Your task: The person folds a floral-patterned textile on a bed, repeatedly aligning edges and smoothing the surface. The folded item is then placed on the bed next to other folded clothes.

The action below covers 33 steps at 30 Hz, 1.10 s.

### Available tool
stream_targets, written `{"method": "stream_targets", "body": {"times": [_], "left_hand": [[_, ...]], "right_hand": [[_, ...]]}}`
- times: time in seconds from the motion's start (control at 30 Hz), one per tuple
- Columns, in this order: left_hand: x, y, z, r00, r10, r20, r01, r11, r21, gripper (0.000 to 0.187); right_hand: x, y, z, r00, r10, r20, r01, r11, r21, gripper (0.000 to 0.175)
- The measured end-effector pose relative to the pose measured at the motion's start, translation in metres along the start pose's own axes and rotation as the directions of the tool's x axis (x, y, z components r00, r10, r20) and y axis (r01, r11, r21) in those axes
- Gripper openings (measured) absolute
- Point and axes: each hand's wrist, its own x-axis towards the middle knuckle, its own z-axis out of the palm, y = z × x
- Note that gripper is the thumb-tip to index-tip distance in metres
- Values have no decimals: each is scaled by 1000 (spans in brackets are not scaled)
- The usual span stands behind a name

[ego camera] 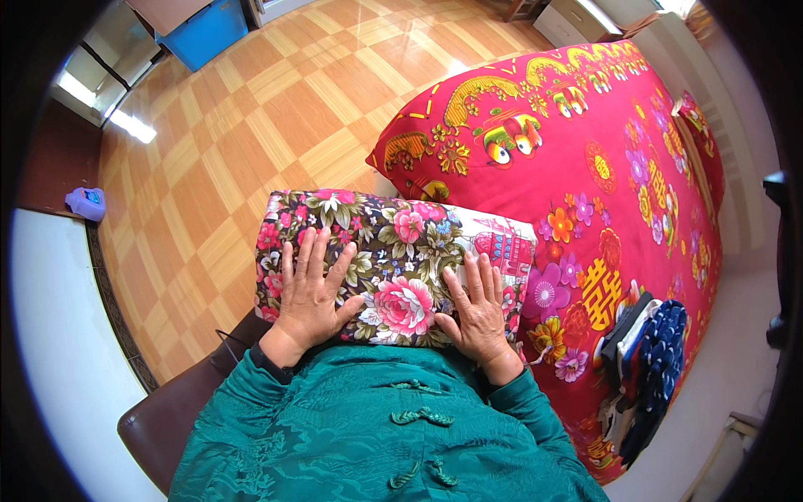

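Observation:
A cushion-like bundle covered in floral cloth lies across my lap, close against my green jacket. The cloth is dark with pink flowers; its right end shows a white part with a pink castle print. My left hand rests flat on the left part, fingers spread, palm down. On the right part lies my right hand, also palm down, with its fingers slightly apart. Neither hand grips anything.
To the right is a bed with a red patterned cover, bearing a stack of folded clothes. A brown seat shows at lower left. A purple bottle stands by the left wall, and a blue bin is farther off.

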Motion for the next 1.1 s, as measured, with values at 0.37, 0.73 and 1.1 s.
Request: {"method": "stream_targets", "body": {"times": [0.37,0.73,1.1], "left_hand": [[-1,-7,0,984,-176,-14,174,980,-96,79],[-1,-5,-5,977,-213,-2,213,976,-36,77],[21,3,-22,990,-130,-57,131,991,8,76]], "right_hand": [[-3,2,11,992,102,-75,-98,994,54,74],[5,-2,3,995,101,-25,-101,995,22,73],[35,-18,-36,994,100,52,-93,988,-120,75]]}}
